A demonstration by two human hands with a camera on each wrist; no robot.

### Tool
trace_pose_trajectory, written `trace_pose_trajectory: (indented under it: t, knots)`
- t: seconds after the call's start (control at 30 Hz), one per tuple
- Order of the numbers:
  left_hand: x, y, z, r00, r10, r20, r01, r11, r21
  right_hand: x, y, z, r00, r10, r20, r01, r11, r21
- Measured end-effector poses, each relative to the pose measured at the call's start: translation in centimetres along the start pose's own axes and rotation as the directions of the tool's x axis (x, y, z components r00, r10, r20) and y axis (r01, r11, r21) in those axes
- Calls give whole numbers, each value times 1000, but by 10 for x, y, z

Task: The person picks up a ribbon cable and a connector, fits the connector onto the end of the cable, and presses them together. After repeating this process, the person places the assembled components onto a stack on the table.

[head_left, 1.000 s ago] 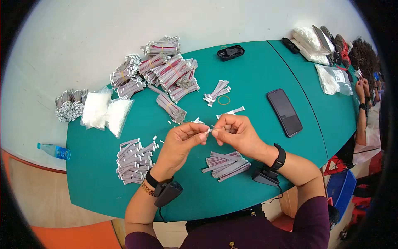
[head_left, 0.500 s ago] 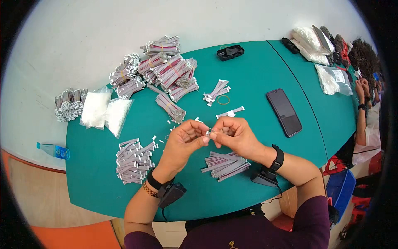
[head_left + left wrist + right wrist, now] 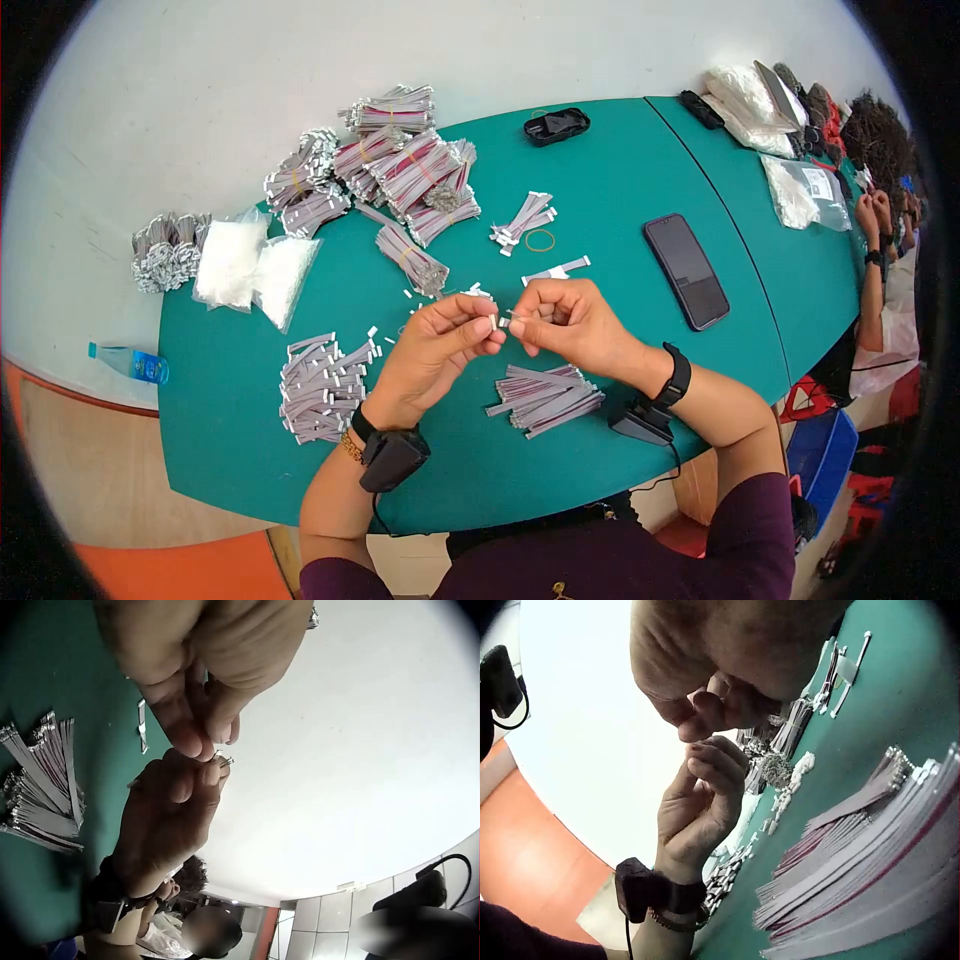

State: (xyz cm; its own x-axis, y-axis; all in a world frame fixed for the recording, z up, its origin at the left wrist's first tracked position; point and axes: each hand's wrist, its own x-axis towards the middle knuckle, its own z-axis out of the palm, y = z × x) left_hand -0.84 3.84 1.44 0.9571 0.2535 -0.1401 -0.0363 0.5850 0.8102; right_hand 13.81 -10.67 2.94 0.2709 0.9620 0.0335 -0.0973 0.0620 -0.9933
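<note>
Both hands meet in front of the person, above the green table [image 3: 460, 490]. My left hand [image 3: 435, 345] pinches a small white connector housing [image 3: 492, 321] between thumb and forefinger. Just beside it, my right hand [image 3: 568, 322] pinches a short flat ribbon cable, mostly hidden by the fingers. Thin metal terminals [image 3: 227, 760] stick out at the right fingertips in the left wrist view. Below the right hand lies a pile of grey ribbon cables [image 3: 548, 400]. Left of the left hand is a heap of cables with white connectors [image 3: 325, 390].
Rubber-banded cable bundles [image 3: 415, 170] are stacked at the back left, near bags of white parts [image 3: 232, 262]. Loose white housings [image 3: 780, 799] lie beyond the hands. A phone [image 3: 686, 270] and a black case [image 3: 556, 127] are on the table. Another person's hands [image 3: 873, 212] work at far right.
The fingertips were touching half a second ago and now stand slightly apart. My left hand and wrist have turned a little, and the white housing shows in its fingers.
</note>
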Motion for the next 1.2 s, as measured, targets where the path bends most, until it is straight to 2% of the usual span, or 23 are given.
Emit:
trace_pose_trajectory:
  t: [0.37,0.47,1.2]
  knots:
    - [-2,1,3,1000,-23,2,23,999,-31,-2,-3,5,999,-33,10,34,999,-34]
    - [-3,1,3,1000,-29,3,29,999,-33,-2,-5,4,1000,-2,16,3,999,-55]
    - [-3,3,8,999,-39,19,40,998,-42,-3,1,6,999,-41,-20,40,999,-37]
